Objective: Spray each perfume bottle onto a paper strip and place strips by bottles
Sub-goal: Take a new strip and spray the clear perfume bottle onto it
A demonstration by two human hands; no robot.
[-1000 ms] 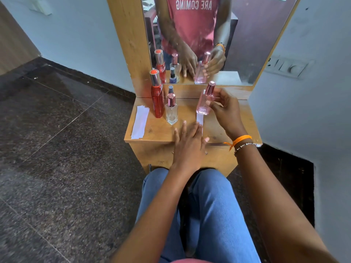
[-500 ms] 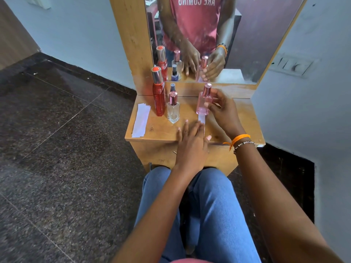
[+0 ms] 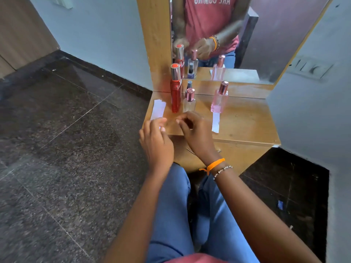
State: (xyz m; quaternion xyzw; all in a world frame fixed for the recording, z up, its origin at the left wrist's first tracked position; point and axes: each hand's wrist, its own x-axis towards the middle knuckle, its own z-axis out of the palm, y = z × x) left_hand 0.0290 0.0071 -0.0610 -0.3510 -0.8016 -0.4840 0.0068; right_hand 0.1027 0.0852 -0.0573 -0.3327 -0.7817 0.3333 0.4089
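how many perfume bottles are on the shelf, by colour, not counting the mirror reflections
red bottle: 1
clear bottle with pink cap: 1
pink bottle: 1
small dark bottle, mostly hidden behind the clear one: 1
total: 4

Paper strip (image 3: 215, 122) on table (image 3: 247, 120), before rightmost bottle (image 3: 219, 100).

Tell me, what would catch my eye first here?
Probably the tall red bottle at the back left of the small wooden table, beside a mirror. A pink bottle stands further right, a paper strip in front of it. Both hands hover near the front edge.
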